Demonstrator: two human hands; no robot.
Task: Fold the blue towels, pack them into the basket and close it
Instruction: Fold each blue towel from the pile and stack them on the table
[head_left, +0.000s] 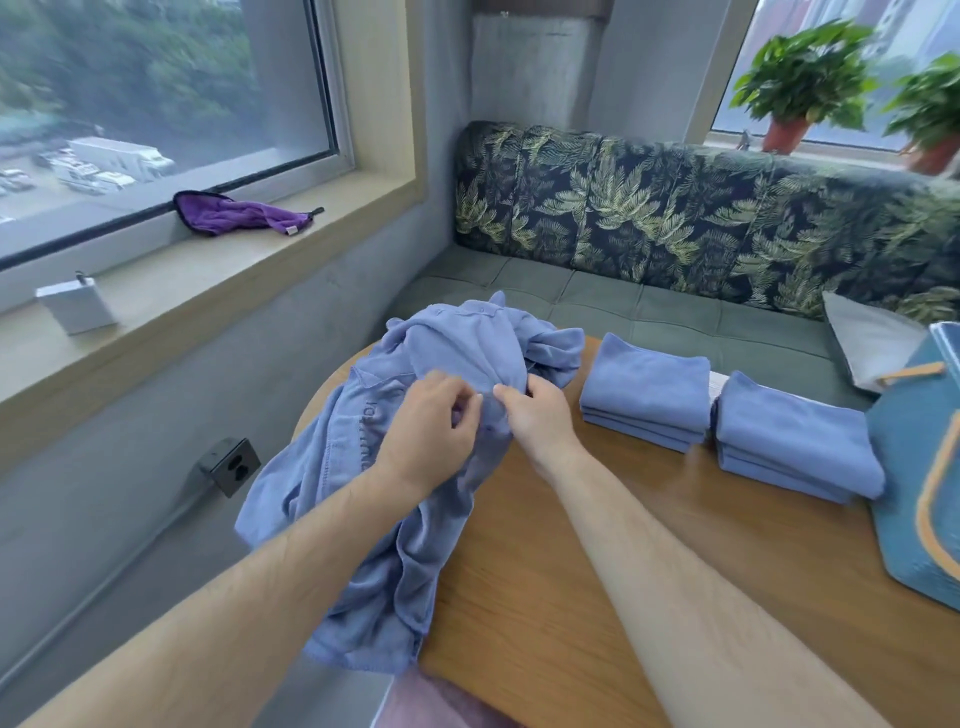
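1. Seating nook in an upper-floor room, lounge or break-area style. Home or office: cannot tell.
2. Built-in bench (597, 299) runs along the wall into the corner. Grey-green tufted seat, backrest (675, 208) in a palm-leaf print.
3. Round wooden table (571, 571) sits right against the bench.
4. Walls (130, 493) are bare grey concrete finish, with a surface-mounted socket box (231, 466) low on the left one.
5. Large window (156, 93) on the left has a deep pale sill (182, 296). It looks down on parked trucks, cars and trees, so a high floor.
6. Second window (893, 36) behind the bench has potted plants (800, 78) on its ledge.
7. On the left sill: a purple cloth (234, 213) and a small white box (78, 306).
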